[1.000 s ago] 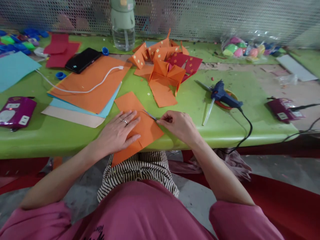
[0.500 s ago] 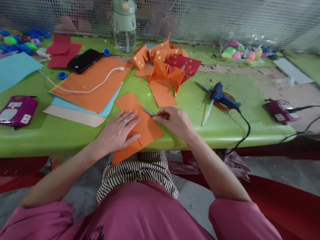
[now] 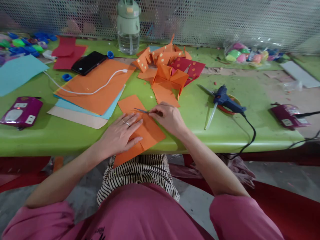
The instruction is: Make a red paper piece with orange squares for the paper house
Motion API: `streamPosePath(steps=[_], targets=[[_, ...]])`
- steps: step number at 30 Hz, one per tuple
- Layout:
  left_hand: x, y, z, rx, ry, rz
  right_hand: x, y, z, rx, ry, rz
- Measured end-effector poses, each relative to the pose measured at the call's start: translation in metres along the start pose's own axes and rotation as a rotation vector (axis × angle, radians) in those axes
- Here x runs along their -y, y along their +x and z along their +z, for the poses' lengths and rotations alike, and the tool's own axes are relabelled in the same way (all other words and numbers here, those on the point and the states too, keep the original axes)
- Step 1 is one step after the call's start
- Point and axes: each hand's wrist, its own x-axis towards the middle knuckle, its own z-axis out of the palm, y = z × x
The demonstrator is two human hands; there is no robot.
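A folded orange sheet of paper lies at the table's front edge, its lower corner sticking out over my lap. My left hand is spread flat on it, fingers apart, with a ring on one finger. My right hand pinches a thin, pointed metal tool, whose tip lies over the upper part of the sheet. The fingers cover its grip, so I cannot tell its exact kind. Just beyond the sheet stand folded orange paper shapes, some dotted with small pale squares.
To the right lies a blue glue gun with its cord over the edge. A phone and white cable rest on stacked paper at left. Purple power sockets sit at the far left, a water bottle at the back.
My right hand has moved left and slightly away from me, carrying the tool's tip across the sheet. The left hand keeps its place on the paper. The view has shifted slightly.
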Motion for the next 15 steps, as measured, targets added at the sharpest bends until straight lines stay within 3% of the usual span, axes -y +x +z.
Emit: streamPosePath(steps=[7,15], targets=[[0.0013,-0.0011,0.0016,0.017,-0.001,0.002,0.0029,0.0009,-0.0057,0.043,-0.135,0.166],[0.0001,-0.001,0.0,0.026,0.004,-0.008,0.0069,0.0068,-0.0025,0.044,-0.166,0.205]])
